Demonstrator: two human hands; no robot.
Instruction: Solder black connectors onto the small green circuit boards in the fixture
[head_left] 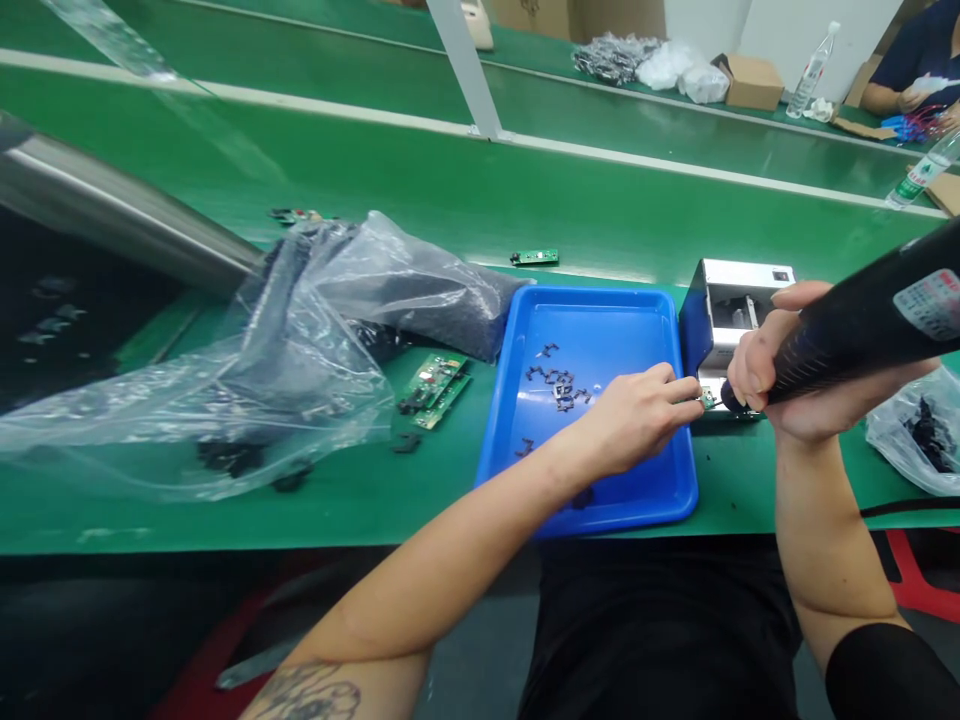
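Observation:
My right hand point(814, 405) is wrapped around a thick black electric screwdriver point(862, 325), tilted with its tip down and to the left. That tip meets a small green circuit board point(706, 399), most of which is hidden. Pinched fingers of my left hand point(646, 412) hold the board's left side, over the right rim of a blue tray point(600, 318). Small dark clip-like parts point(562, 388) lie loose in the tray. Just behind the board stands a silver screw feeder point(739, 272), partly covered by my right hand.
Left of the tray are stacked circuit boards point(435, 388) and a clear plastic bag point(300, 350) of dark parts. Another board point(535, 258) lies behind the tray. At right sits a bag of black pieces point(930, 430). Across the bench, a person point(919, 80) handles wires near water bottles point(814, 72).

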